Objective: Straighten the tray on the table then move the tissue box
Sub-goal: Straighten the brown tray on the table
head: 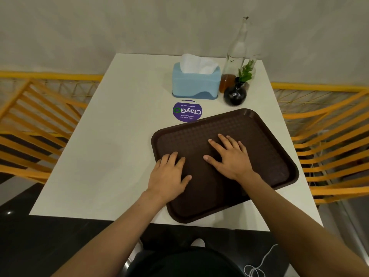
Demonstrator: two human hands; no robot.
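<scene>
A dark brown tray lies skewed on the white table, its far corner turned to the right and its near corner close to the table's front edge. My left hand rests flat over the tray's left rim, fingers spread. My right hand lies flat on the tray's middle, fingers apart. Neither hand grips anything. A light blue tissue box with white tissue sticking out stands at the back of the table, beyond the tray and apart from it.
A round purple sticker sits between tray and tissue box. To the right of the box stand a tall glass bottle and a small black vase with a green sprig. Yellow slatted chairs flank the table on both sides.
</scene>
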